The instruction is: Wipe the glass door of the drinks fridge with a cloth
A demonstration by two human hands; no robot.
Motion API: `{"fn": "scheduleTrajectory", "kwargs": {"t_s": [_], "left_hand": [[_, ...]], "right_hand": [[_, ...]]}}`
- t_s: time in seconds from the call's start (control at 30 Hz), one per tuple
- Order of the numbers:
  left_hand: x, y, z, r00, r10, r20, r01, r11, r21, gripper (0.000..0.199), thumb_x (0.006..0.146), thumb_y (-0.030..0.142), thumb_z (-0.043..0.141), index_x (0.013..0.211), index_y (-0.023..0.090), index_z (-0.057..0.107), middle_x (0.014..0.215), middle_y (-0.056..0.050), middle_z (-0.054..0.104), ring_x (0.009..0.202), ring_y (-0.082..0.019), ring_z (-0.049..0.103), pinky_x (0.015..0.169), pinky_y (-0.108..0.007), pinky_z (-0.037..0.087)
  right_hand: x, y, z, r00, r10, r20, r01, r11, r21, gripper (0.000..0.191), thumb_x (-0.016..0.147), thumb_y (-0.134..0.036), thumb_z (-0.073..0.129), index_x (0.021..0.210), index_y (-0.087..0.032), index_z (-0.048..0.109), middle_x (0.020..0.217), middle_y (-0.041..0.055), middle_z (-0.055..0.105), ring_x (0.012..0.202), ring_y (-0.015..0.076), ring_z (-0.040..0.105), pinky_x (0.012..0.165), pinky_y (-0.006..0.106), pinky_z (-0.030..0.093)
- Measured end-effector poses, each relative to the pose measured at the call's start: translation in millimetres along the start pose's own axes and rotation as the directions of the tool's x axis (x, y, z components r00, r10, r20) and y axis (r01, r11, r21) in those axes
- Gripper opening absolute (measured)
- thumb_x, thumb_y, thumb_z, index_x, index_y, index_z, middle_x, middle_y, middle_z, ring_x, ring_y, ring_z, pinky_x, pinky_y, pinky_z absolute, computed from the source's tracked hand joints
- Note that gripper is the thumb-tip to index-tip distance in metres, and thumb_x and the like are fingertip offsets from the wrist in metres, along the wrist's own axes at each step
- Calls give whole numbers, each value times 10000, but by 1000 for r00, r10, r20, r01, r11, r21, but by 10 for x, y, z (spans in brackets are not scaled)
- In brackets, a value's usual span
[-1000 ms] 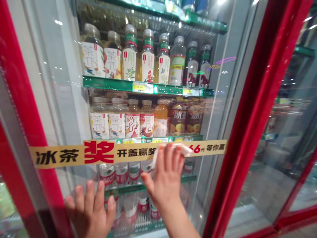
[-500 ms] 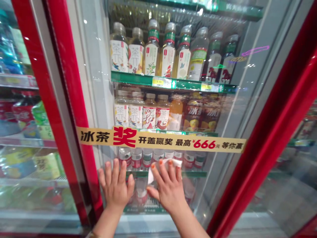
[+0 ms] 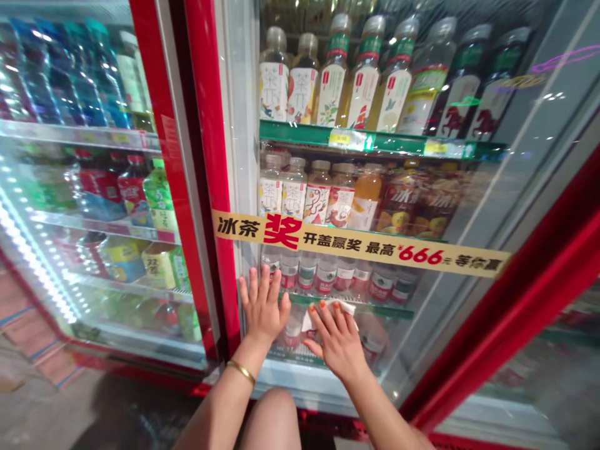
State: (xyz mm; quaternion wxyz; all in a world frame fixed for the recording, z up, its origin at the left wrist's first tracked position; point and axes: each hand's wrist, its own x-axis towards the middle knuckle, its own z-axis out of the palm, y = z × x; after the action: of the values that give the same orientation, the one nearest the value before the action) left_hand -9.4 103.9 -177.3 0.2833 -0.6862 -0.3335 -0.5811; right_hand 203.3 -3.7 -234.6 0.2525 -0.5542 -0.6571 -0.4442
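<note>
My left hand [image 3: 265, 312] lies flat with fingers stretched out on the glass door [image 3: 398, 350] of a drinks fridge, close to its red left frame. It holds nothing. Lower on the same glass and to the right, my right hand [image 3: 340, 340] presses a white tissue [image 3: 348, 307] under its spread fingers. Only the edges of the tissue show around that hand. Above both hands, a yellow printed strip [image 3: 335, 242] crosses the door. Behind the glass, tea bottles [image 3: 332, 94] and other drinks stand in rows on green-edged shelves.
To the left stands another fridge section with blue bottles [image 3: 94, 81] and cartons behind glass. A red door frame [image 3: 506, 294] slants along the right. My knee [image 3: 276, 415] is close to the fridge base. Brick-coloured tiles [image 3: 37, 337] show at the lower left.
My right hand has slid down the glass with the tissue, its fingertips now near the shelf edge. My left hand stays at about the same spot. The view has shifted left and down.
</note>
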Motion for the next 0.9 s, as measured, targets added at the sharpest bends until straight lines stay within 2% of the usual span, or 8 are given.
{"fn": "scheduleTrajectory", "kwargs": {"t_s": [0.1, 0.27, 0.43, 0.53, 0.63, 0.73, 0.8, 0.9], "left_hand": [[-25, -8, 4, 999, -13, 34, 14, 1000, -26, 879, 1026, 288, 614, 1780, 275, 163, 1837, -99, 216, 1751, -284, 59, 1434, -592, 49], [-71, -31, 36, 999, -11, 43, 11, 1000, 5, 859, 1035, 292, 585, 1780, 253, 160, 1841, -124, 194, 1749, -308, 47, 1424, -641, 61], [-64, -52, 40, 999, -10, 30, 10, 1000, 1, 864, 1029, 290, 584, 1780, 281, 156, 1840, -117, 210, 1746, -329, 93, 1414, -659, 96], [-32, -46, 26, 1000, 2, 7, -1, 1000, -15, 866, 1024, 281, 602, 1778, 278, 176, 1843, -106, 200, 1750, -300, 75, 1427, -611, 70], [-14, -38, 20, 1000, 15, 0, -15, 1000, -22, 854, 1030, 283, 599, 1777, 254, 187, 1846, -105, 184, 1753, -279, 51, 1434, -573, 42], [-24, -40, 23, 1000, 3, -1, -3, 999, -33, 850, 1033, 282, 584, 1779, 262, 178, 1848, -109, 184, 1753, -294, 54, 1427, -606, 48], [-40, -51, 28, 1000, -6, 10, 6, 999, -41, 859, 1029, 281, 591, 1780, 283, 174, 1851, -105, 184, 1752, -306, 65, 1423, -626, 58], [-64, -74, 40, 1000, -9, 9, 10, 999, -50, 865, 1023, 291, 602, 1778, 295, 181, 1855, -101, 177, 1751, -322, 79, 1417, -653, 73]], "right_hand": [[-457, 336, -41, 975, 222, -15, -222, 975, -15, 829, 1073, -491, 495, 1793, -241, 171, 1857, 185, 177, 1725, 445, 104, 1320, 713, 258], [49, 899, -287, 627, 764, -152, -754, 644, 129, 896, 1111, -559, 268, 1759, -89, -135, 1820, 287, -202, 1696, 518, -161, 1254, 887, 117], [69, 38, 39, 972, 234, -10, -234, 971, 47, 824, 1048, -556, 523, 1777, -276, 259, 1840, 174, 251, 1728, 450, 55, 1319, 734, 229], [-437, 71, 125, 981, 193, 12, -194, 980, 43, 772, 1059, -493, 510, 1771, -302, 280, 1817, 161, 324, 1730, 426, 99, 1317, 729, 255], [-548, 612, -31, 750, 645, -144, -646, 762, 48, 855, 1104, -476, 331, 1779, -91, -25, 1827, 336, 16, 1710, 525, -45, 1216, 916, 179], [-201, 779, -83, 567, 791, -229, -797, 598, 91, 889, 1115, -494, 237, 1716, -16, -211, 1775, 371, -229, 1685, 527, -188, 1197, 945, 130], [-28, 472, 28, 657, 734, -172, -734, 675, 78, 937, 1103, -558, 320, 1750, -50, -128, 1812, 332, -152, 1701, 511, -140, 1234, 894, 195], [-183, -127, 255, 934, 356, -1, -355, 931, 80, 992, 1017, -641, 568, 1788, -166, 163, 1834, 255, 187, 1716, 496, 95, 1269, 764, 331]]}}
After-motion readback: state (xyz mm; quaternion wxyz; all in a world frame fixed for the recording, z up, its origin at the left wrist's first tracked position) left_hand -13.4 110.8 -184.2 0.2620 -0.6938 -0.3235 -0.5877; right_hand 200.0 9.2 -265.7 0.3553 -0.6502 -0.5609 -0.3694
